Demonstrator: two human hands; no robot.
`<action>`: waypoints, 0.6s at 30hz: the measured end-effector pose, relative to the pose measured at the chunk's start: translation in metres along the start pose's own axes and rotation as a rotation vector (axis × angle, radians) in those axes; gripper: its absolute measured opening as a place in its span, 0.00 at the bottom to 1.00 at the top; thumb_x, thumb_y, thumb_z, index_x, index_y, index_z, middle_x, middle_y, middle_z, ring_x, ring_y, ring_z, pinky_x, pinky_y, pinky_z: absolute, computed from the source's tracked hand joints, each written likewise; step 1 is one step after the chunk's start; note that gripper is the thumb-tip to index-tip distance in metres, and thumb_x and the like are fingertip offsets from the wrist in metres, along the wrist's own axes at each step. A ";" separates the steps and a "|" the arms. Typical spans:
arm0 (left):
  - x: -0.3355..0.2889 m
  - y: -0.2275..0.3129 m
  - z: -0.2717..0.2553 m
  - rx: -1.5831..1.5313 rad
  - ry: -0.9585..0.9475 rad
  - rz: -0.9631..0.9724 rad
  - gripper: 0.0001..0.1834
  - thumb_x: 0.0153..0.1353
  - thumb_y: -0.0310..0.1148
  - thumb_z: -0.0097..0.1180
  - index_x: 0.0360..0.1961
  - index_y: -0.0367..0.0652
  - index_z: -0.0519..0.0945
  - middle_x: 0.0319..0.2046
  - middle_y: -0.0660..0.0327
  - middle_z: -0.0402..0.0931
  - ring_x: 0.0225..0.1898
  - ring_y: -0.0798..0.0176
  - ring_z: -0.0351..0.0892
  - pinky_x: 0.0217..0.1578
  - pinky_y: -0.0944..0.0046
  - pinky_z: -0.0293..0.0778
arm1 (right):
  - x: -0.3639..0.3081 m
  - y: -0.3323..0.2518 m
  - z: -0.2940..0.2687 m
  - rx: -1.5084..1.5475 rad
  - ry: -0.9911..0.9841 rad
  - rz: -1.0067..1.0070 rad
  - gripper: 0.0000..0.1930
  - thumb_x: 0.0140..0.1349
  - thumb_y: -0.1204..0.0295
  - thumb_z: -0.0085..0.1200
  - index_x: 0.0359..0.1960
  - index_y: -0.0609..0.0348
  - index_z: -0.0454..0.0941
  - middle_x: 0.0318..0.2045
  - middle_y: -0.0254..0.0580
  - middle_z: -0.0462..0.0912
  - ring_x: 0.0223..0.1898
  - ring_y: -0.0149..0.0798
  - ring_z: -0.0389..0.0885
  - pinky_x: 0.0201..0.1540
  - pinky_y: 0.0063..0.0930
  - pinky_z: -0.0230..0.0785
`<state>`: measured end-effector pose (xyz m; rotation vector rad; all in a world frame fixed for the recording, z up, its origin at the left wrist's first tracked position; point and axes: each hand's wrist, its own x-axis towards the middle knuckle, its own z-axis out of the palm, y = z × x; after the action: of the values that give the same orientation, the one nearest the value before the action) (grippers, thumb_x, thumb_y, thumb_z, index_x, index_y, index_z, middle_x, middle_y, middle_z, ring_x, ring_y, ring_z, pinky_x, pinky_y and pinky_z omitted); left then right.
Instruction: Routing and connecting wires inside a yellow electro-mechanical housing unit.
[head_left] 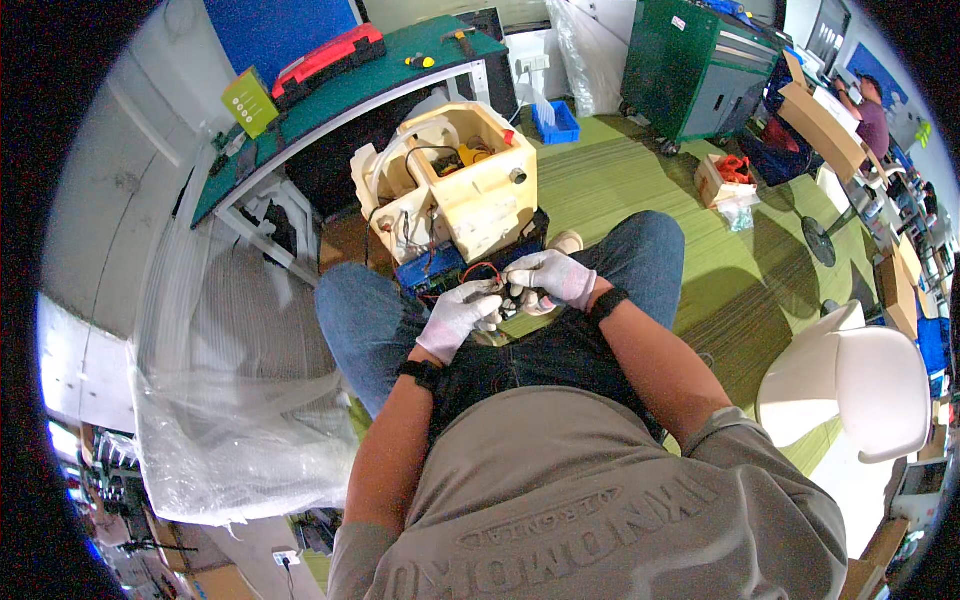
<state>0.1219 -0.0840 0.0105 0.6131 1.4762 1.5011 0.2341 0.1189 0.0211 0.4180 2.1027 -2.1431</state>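
Note:
Above my lap, my left hand [462, 315] and my right hand [553, 277], both in white work gloves, are closed close together. Between them is a small black part [511, 302], partly hidden by the fingers, so its exact kind cannot be told. A thin red wire [482, 267] loops up beside the gloves. Right behind them on the floor stands a cream plastic machine housing [490, 205], open at the top, with loose cables and a yellow piece inside. A blue part [430, 268] lies at its base, by my left knee.
A green-topped workbench [415, 65] at the back left bears a red toolbox [325, 65], a hammer [460, 38] and a yellow-green box [250, 103]. Plastic-wrapped goods [240, 400] stand left. A green tool cabinet [690, 70], a white chair [850, 385] and a seated person [872, 115] are right.

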 end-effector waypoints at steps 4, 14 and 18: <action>0.005 -0.002 0.002 0.073 0.131 0.024 0.16 0.59 0.30 0.64 0.47 0.37 0.79 0.30 0.67 0.79 0.29 0.74 0.77 0.31 0.74 0.74 | 0.007 0.008 -0.005 0.032 -0.022 -0.079 0.15 0.65 0.60 0.58 0.46 0.58 0.83 0.29 0.34 0.84 0.21 0.24 0.79 0.15 0.20 0.65; 0.003 -0.005 -0.001 0.307 0.372 0.253 0.06 0.60 0.25 0.61 0.38 0.37 0.82 0.30 0.65 0.80 0.26 0.74 0.76 0.28 0.73 0.74 | 0.010 0.011 -0.006 0.190 0.063 -0.085 0.11 0.64 0.64 0.59 0.40 0.59 0.84 0.25 0.31 0.81 0.22 0.24 0.76 0.25 0.19 0.70; 0.002 -0.007 -0.003 0.131 0.310 0.191 0.07 0.61 0.23 0.57 0.40 0.35 0.81 0.33 0.63 0.81 0.28 0.72 0.79 0.30 0.71 0.78 | 0.011 0.010 -0.005 0.157 0.091 -0.093 0.11 0.64 0.64 0.59 0.39 0.60 0.84 0.23 0.31 0.80 0.20 0.25 0.75 0.24 0.19 0.70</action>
<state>0.1207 -0.0846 0.0030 0.6342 1.8057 1.7155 0.2272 0.1247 0.0090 0.4492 2.0447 -2.3962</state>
